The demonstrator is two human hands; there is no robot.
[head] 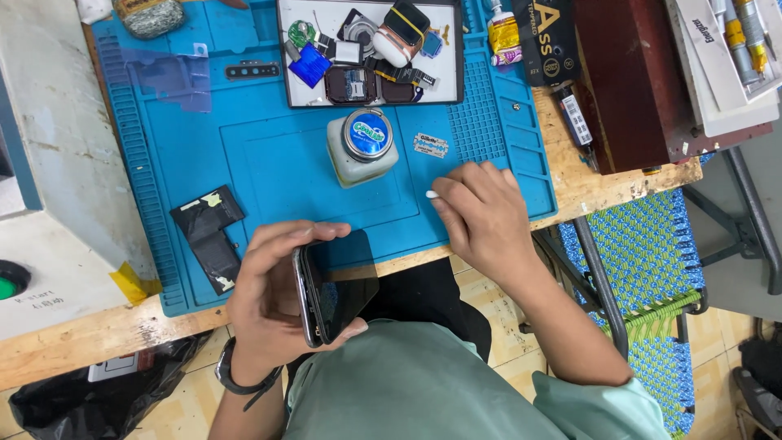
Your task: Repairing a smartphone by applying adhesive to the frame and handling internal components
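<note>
a: head view, what's the left hand (273,297) got?
b: a dark phone (334,285), held on edge at the mat's (269,163) near side, fingers curled round its top and thumb under it.
a: and the right hand (486,216)?
b: it rests on the mat's right part, fingers pinched shut on a white swab (432,195), its tip poking out left.
a: around them?
b: a round-lidded jar (362,147) stands just beyond, a razor blade (431,145) beside it, a parts tray (371,50) at the far edge, black film (213,232) lying left.
</note>
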